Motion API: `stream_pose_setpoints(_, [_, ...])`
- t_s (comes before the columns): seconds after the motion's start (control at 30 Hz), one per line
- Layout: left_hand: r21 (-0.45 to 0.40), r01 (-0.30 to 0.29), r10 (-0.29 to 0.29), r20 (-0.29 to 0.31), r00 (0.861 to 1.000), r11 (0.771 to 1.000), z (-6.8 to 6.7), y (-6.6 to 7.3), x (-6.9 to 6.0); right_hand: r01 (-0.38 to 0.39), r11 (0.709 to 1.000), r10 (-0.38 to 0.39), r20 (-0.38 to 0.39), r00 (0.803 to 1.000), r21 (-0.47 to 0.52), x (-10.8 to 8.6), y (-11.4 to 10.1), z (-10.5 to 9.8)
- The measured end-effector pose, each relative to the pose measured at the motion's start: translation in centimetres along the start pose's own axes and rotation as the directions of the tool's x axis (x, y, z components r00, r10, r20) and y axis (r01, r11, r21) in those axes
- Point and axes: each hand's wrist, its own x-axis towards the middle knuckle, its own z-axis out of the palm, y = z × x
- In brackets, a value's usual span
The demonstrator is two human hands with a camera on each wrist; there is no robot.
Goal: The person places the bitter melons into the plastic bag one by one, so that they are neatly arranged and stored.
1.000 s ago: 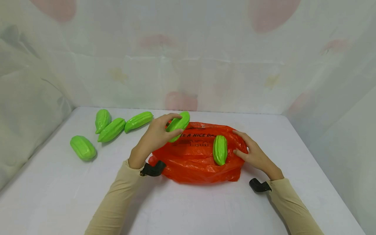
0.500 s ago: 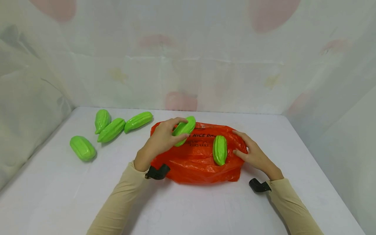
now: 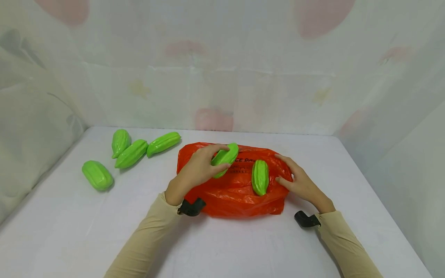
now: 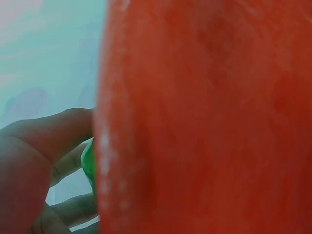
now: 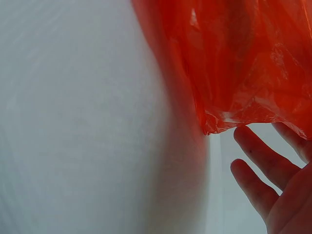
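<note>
In the head view, my left hand [image 3: 196,168] holds a green ribbed gourd [image 3: 226,157] between thumb and fingers, above the left part of a red plastic bag [image 3: 222,199]. A second green gourd [image 3: 260,177] lies on the bag's right part, tip toward me. My right hand [image 3: 299,183] grips the bag's right end, its thumb over the near side. In the left wrist view, the bag [image 4: 204,117] hides most of the held gourd [image 4: 88,161]. The right wrist view has spread fingers [image 5: 263,151] under the bag's edge; the thumb is out of sight there.
To the left on the white table [image 3: 229,247] lie several more gourds: one nearer me [image 3: 97,175], and a group with one upright [image 3: 121,143], one slanted [image 3: 131,153] and one beside the bag [image 3: 164,143]. A patterned sheet [image 3: 222,88] stands behind.
My left hand has moved right and slightly nearer to me with its gourd, over the bag. My right hand, the bag and the other gourds look unmoved.
</note>
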Motion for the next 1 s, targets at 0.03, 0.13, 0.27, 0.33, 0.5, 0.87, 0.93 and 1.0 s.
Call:
stream_pose_setpoints(0.03, [-0.002,-0.001,0.001,0.002,1.0,1.0,0.1,0.0,0.0,-0.001,1.0,0.001,0.0,1.0,-0.001,0.0,0.0,0.0])
stream_pose_setpoints(0.13, [-0.007,-0.004,0.004,0.01,1.0,1.0,0.3,0.2,0.0,-0.003,1.0,0.003,0.002,1.0,-0.003,0.0,0.0,0.0])
stream_pose_setpoints(0.27, [-0.005,-0.004,0.004,0.026,1.0,1.0,0.6,0.4,0.0,-0.006,1.0,0.006,0.001,1.0,-0.003,0.1,0.0,0.0])
stream_pose_setpoints(0.33, [-0.006,0.001,-0.001,0.034,0.999,1.0,0.8,0.5,-0.1,-0.008,1.0,0.008,0.001,1.0,-0.003,0.1,0.0,0.0])
stream_pose_setpoints(0.5, [-0.007,0.0,0.0,0.041,0.999,1.0,1.3,0.6,0.0,-0.012,1.0,0.012,0.0,1.0,-0.005,0.1,0.0,-0.1])
stream_pose_setpoints(0.87, [-0.004,0.026,-0.026,0.075,0.997,1.0,2.0,0.9,-0.1,-0.002,1.0,0.002,-0.006,1.0,-0.015,0.0,0.0,-0.1])
stream_pose_setpoints(0.93, [-0.004,0.025,-0.024,0.08,0.997,1.0,2.0,0.9,-0.1,0.001,1.0,-0.001,-0.007,1.0,-0.016,0.0,0.0,-0.1])
stream_pose_setpoints(1.0, [-0.005,0.021,-0.021,0.083,0.996,1.0,2.1,0.9,-0.1,0.001,1.0,-0.001,-0.008,1.0,-0.015,0.0,0.0,-0.1])
